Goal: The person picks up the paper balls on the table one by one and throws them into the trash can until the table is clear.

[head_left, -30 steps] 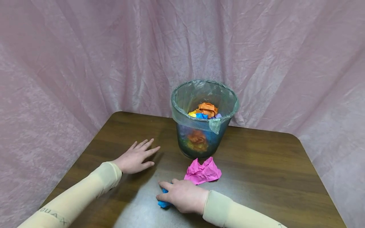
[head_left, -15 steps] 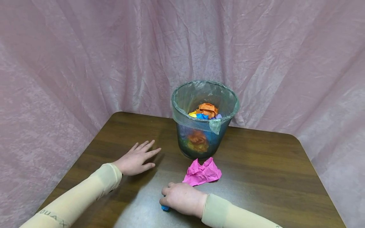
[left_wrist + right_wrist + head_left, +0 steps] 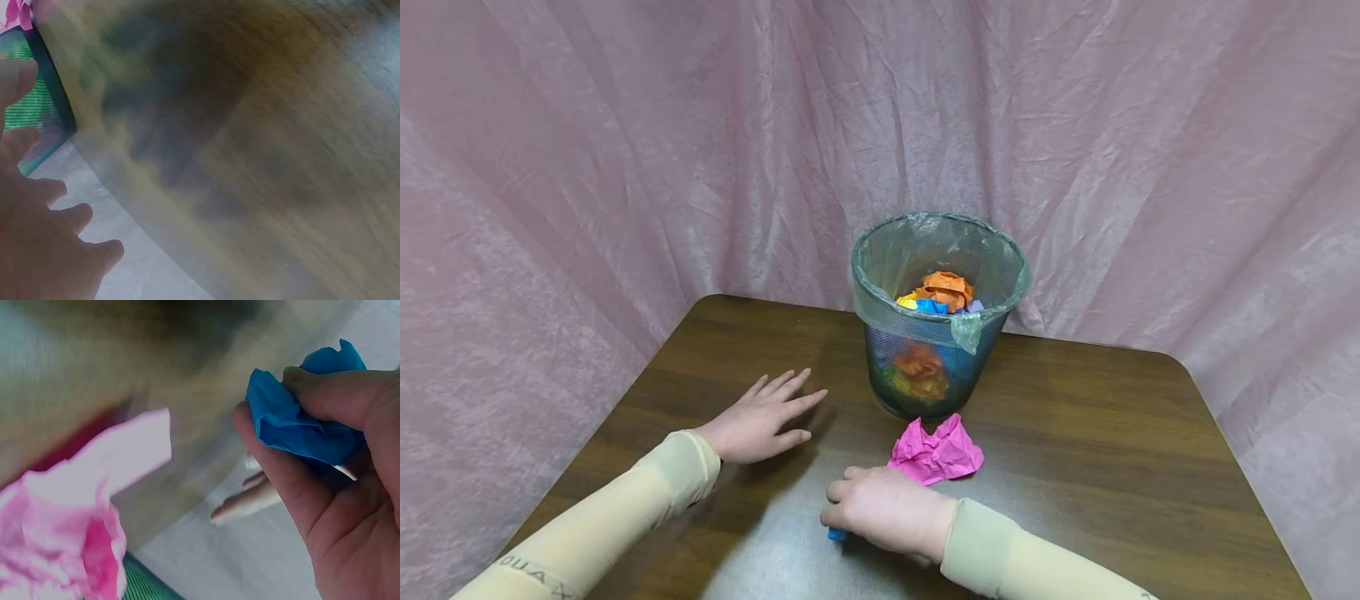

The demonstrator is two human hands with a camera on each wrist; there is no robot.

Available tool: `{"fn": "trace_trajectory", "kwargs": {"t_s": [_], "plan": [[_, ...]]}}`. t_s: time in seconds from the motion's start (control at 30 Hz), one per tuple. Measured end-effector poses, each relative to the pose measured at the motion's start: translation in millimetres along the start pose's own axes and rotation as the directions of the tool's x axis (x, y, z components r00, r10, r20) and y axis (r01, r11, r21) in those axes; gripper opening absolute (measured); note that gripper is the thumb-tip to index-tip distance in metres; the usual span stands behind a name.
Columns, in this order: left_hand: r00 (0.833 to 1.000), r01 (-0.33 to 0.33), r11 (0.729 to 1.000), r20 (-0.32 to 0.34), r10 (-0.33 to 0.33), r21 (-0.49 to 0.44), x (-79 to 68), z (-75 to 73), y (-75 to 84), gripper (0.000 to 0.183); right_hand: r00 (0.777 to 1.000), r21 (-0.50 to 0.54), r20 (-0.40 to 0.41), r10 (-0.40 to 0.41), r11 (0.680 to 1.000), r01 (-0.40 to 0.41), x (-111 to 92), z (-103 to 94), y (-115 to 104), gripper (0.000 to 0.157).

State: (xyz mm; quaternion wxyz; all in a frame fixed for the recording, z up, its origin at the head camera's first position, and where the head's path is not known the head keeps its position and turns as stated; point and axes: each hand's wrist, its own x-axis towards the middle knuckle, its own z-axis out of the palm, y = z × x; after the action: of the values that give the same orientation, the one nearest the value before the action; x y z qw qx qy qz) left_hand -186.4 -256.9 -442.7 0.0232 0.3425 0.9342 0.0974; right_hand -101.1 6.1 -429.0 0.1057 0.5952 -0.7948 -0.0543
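Note:
My right hand (image 3: 891,510) grips a crumpled piece of blue paper (image 3: 300,419) between thumb and fingers, low over the table in front of the bin. In the head view only a small blue bit shows below the fingertips. Just beyond the right hand lies a crumpled pink paper (image 3: 936,450), close to the foot of the bin. My left hand (image 3: 758,423) is held palm down with straight, spread fingers to the left of the bin, holding nothing. The mesh wastebasket (image 3: 880,312) has a clear plastic liner, with crumpled orange paper (image 3: 947,289) and other coloured paper inside.
The brown wooden table (image 3: 1097,417) has rounded far corners. Behind it hangs a pink curtain (image 3: 790,150). The bin stands upright near the table's far edge, its liner folded over the rim.
My right hand has curled its fingers around the blue paper, hiding most of it, and has risen slightly. The left hand has hardly moved. The pink paper lies in nearly the same place.

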Motion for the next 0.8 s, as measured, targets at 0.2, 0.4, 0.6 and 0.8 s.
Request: {"fn": "trace_trajectory", "kwargs": {"t_s": [0.2,0.4,0.6,0.8], "plan": [[1.0,-0.03,0.999,-0.009,0.03,-0.015,3.2,-8.6,10.2,0.066,1.0,0.087,-0.012,0.026,0.996,-0.025,-10.1,-20.5,16.9,0.01],[0.997,-0.075,0.997,-0.016,0.075,0.004,5.7,-19.6,23.3,0.068,0.996,0.133,-0.015,0.083,0.988,-0.08,-30.3,-36.7,32.1,0.021],[0.993,-0.121,0.993,-0.011,0.121,0.009,7.6,-30.8,38.6,0.068,0.986,0.153,-0.05,0.158,0.977,-0.149,-63.7,-46.0,40.6,0.026],[0.982,-0.191,0.982,-0.013,0.191,0.011,11.7,-36.4,58.6,0.069,0.97,0.156,-0.099,0.224,0.966,-0.207,-100.0,-50.1,49.7,0.031]]}}
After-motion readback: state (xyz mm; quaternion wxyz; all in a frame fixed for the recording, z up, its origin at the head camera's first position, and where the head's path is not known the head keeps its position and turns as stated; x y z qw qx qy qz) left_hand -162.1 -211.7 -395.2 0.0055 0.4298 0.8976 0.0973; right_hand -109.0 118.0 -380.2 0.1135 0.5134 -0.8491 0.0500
